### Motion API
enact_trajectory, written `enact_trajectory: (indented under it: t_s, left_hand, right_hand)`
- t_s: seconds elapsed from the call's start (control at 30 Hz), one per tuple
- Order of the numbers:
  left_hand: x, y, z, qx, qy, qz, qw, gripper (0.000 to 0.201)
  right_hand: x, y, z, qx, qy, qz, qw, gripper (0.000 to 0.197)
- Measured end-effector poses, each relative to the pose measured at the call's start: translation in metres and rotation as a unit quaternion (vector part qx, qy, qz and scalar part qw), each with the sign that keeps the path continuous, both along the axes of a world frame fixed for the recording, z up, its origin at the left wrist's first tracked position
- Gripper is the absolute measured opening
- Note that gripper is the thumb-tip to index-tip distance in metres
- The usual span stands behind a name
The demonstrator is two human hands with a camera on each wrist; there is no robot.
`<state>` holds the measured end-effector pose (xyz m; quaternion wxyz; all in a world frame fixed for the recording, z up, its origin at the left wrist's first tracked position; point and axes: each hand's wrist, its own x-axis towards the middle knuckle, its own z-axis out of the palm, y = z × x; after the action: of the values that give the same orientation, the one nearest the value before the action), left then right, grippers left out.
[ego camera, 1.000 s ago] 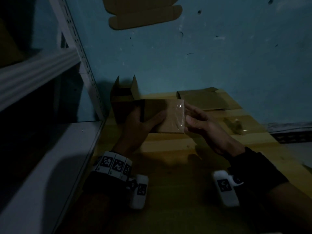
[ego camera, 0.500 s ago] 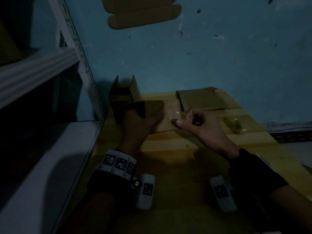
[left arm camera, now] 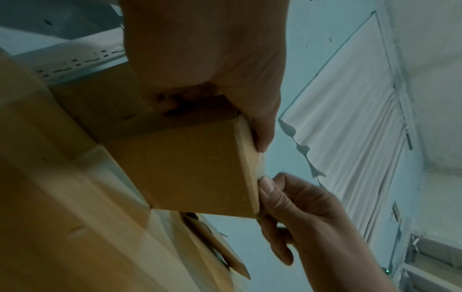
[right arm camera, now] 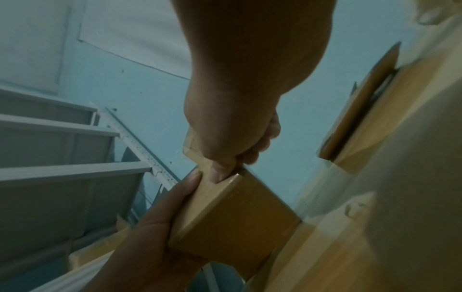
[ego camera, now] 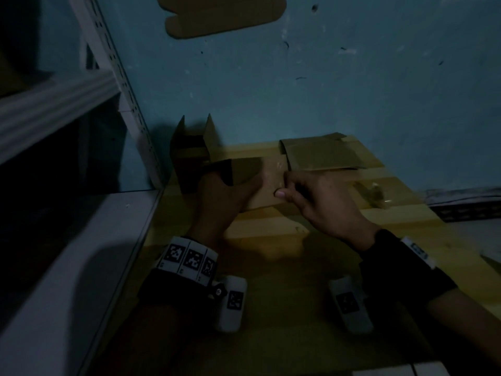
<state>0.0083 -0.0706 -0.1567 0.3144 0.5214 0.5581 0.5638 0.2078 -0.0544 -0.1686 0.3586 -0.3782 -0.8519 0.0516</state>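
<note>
- Brown cardboard makes the small box (ego camera: 267, 191). Both hands hold it over the worktop (ego camera: 271, 267), a little left of the middle. I cannot tell if it touches the wood.
- The left hand (ego camera: 222, 196) grips the left end of the small box. Its fingers curl round the far side and its thumb lies along the near side.
- The right hand (ego camera: 325, 202) has its fingers curled in. Its thumb and fingers pinch the right end of the small box.
- The two thumbs sit just beside each other on the small box.
- The right end of the small box looks shiny, as if something clear is stuck on it. I cannot tell what it is.
- The worktop is yellow wood.
- An open box (ego camera: 189, 158) stands at the far left of the worktop, next to the wall (ego camera: 325, 90). Its flaps point up. It is just behind the left hand.
- A flat cardboard sheet (ego camera: 322, 154) lies at the far side of the worktop, just right of the small box.
- A crumpled clear scrap (ego camera: 375, 195) lies on the worktop, to the right of the right hand.
- The wall is blue, and a cardboard shape (ego camera: 225, 17) hangs high up on it.
- A white shelf (ego camera: 81, 253) stands to the left of the worktop.
</note>
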Motion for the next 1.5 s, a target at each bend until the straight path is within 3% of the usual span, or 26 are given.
enact_trajectory:
  t_s: [0.13,0.33,0.57,0.7,0.83,0.97,1.07,1.2,1.33,1.5]
  left_hand:
    - [-0.002,-0.002,0.002,0.01,-0.002,-0.011,1.0,0.044]
    - [-0.002,-0.004,0.006,0.019,-0.019,-0.029,0.999,0.047]
    - [-0.007,-0.007,0.012,0.0,-0.106,-0.053,0.993,0.029]
    - [-0.007,-0.007,0.009,-0.018,-0.119,-0.067,0.991,0.031]
    - [-0.008,-0.007,0.008,-0.022,-0.101,-0.062,0.993,0.023]
    - [-0.009,-0.008,0.009,-0.019,-0.093,-0.06,0.994,0.017]
    - [-0.009,-0.008,0.008,-0.02,-0.084,-0.071,0.994,0.024]
    - [-0.004,-0.006,0.006,0.005,-0.041,-0.057,0.998,0.033]
    - [-0.003,-0.004,0.005,0.014,-0.041,-0.051,0.998,0.035]
    - [-0.002,-0.007,0.006,-0.007,-0.05,-0.068,0.996,0.033]
  right_hand:
    - [0.002,0.0,0.0,-0.047,-0.005,0.043,0.998,0.025]
    - [0.006,-0.005,-0.003,-0.138,0.078,0.081,0.984,0.027]
    - [0.0,-0.01,-0.004,-0.288,0.28,0.122,0.908,0.028]
    - [-0.001,-0.002,-0.004,-0.31,0.327,0.138,0.882,0.033]
    - [-0.002,-0.003,-0.006,-0.309,0.317,0.136,0.886,0.038]
    - [-0.002,-0.008,0.002,-0.286,0.289,0.142,0.903,0.061]
    - [-0.002,-0.009,0.005,-0.248,0.247,0.099,0.931,0.046]
    - [-0.007,-0.007,0.0,-0.181,0.169,0.004,0.969,0.049]
    - [-0.002,-0.008,0.004,-0.126,0.164,0.012,0.978,0.032]
    - [0.005,-0.001,0.002,-0.048,0.146,0.004,0.988,0.027]
